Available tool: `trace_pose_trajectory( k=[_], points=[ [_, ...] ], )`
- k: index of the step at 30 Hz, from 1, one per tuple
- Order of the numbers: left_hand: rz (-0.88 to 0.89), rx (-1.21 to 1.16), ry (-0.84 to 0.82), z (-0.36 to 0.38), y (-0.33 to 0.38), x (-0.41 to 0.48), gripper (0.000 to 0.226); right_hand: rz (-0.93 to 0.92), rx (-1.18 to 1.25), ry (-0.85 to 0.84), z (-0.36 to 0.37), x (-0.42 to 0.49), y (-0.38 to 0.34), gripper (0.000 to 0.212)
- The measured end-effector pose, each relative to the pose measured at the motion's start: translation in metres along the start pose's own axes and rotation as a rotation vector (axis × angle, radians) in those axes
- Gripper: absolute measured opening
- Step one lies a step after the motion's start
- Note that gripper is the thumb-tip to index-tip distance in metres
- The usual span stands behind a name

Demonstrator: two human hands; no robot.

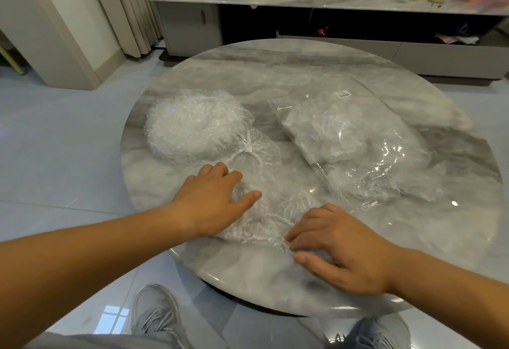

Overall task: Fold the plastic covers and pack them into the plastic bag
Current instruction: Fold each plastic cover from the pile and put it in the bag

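Left hand [212,200], right hand [344,249] seemingly flat, palm-down

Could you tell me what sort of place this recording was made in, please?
Probably a home living room: a round marble table, a low media cabinet holding household clutter, and floor-length curtains.
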State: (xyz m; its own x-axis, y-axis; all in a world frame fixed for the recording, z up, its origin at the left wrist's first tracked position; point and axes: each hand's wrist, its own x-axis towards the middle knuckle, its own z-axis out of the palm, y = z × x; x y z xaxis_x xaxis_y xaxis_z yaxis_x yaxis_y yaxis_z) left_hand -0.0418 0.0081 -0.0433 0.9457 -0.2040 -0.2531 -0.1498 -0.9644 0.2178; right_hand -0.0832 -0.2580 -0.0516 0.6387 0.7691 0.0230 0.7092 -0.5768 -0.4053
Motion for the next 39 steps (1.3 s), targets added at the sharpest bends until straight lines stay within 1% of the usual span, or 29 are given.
trace_pose_trajectory(
  k=[3, 5, 6, 8, 10, 12, 15, 16, 18, 19, 21, 24, 25, 27, 30, 32, 35, 36, 39],
  points=[
    [-0.055, 0.081, 0.005, 0.000, -0.004, -0.001, 0.086, 0.009, 0.034, 0.003, -0.002, -0.002, 0.002, 0.032],
    [-0.074, 0.102, 0.058, -0.001, -0.004, -0.001, 0.090, 0.018, 0.065, 0.014, -0.003, -0.004, 0.003, 0.033],
    [-0.057, 0.099, 0.097, -0.002, -0.003, -0.002, 0.093, 0.024, 0.081, 0.014, -0.004, -0.005, 0.004, 0.034],
    [0.043, 0.049, 0.143, -0.004, 0.001, -0.006, 0.096, 0.040, 0.105, 0.006, -0.005, -0.005, 0.004, 0.037],
    [0.150, -0.067, 0.094, -0.005, 0.012, -0.010, 0.099, 0.060, 0.150, 0.022, -0.005, -0.004, 0.003, 0.038],
    [0.190, -0.147, 0.005, -0.003, 0.023, -0.013, 0.102, 0.086, 0.227, 0.082, -0.005, -0.003, 0.003, 0.038],
    [0.202, -0.116, -0.043, 0.006, 0.028, -0.010, 0.096, 0.198, 0.316, 0.181, -0.002, 0.000, 0.003, 0.042],
    [0.201, -0.100, -0.041, 0.008, 0.027, -0.008, 0.095, 0.238, 0.325, 0.243, -0.001, 0.003, 0.003, 0.039],
    [0.199, -0.090, -0.023, 0.012, 0.023, -0.006, 0.091, 0.328, 0.344, 0.337, 0.001, 0.013, 0.001, 0.027],
    [0.199, -0.099, -0.010, 0.013, 0.022, -0.005, 0.089, 0.387, 0.365, 0.337, 0.000, 0.018, -0.001, 0.021],
    [0.203, -0.125, 0.004, 0.015, 0.021, -0.003, 0.086, 0.485, 0.416, 0.259, -0.004, 0.029, -0.001, 0.020],
    [0.217, -0.150, 0.001, 0.016, 0.021, -0.003, 0.085, 0.545, 0.481, 0.141, -0.010, 0.037, 0.003, 0.034],
    [0.224, -0.160, 0.001, 0.017, 0.020, -0.003, 0.085, 0.550, 0.496, 0.122, -0.011, 0.038, 0.004, 0.039],
    [0.240, -0.172, 0.010, 0.017, 0.018, -0.002, 0.083, 0.555, 0.577, 0.150, -0.010, 0.039, 0.007, 0.045],
    [0.241, -0.178, 0.024, 0.017, 0.016, 0.000, 0.084, 0.562, 0.845, 0.276, -0.010, 0.035, 0.007, 0.050],
    [0.242, -0.170, 0.026, 0.017, 0.014, 0.002, 0.086, 0.530, 0.948, 0.372, -0.011, 0.031, 0.003, 0.053],
    [0.253, -0.157, 0.011, 0.018, 0.014, 0.004, 0.086, 0.417, 0.966, 0.443, -0.011, 0.027, -0.007, 0.042],
    [0.261, -0.153, 0.009, 0.018, 0.014, 0.004, 0.084, 0.381, 0.954, 0.434, -0.009, 0.026, -0.010, 0.040],
    [0.277, -0.145, 0.005, 0.018, 0.014, 0.005, 0.080, 0.325, 0.852, 0.354, -0.008, 0.021, -0.012, 0.043]
  ],
)
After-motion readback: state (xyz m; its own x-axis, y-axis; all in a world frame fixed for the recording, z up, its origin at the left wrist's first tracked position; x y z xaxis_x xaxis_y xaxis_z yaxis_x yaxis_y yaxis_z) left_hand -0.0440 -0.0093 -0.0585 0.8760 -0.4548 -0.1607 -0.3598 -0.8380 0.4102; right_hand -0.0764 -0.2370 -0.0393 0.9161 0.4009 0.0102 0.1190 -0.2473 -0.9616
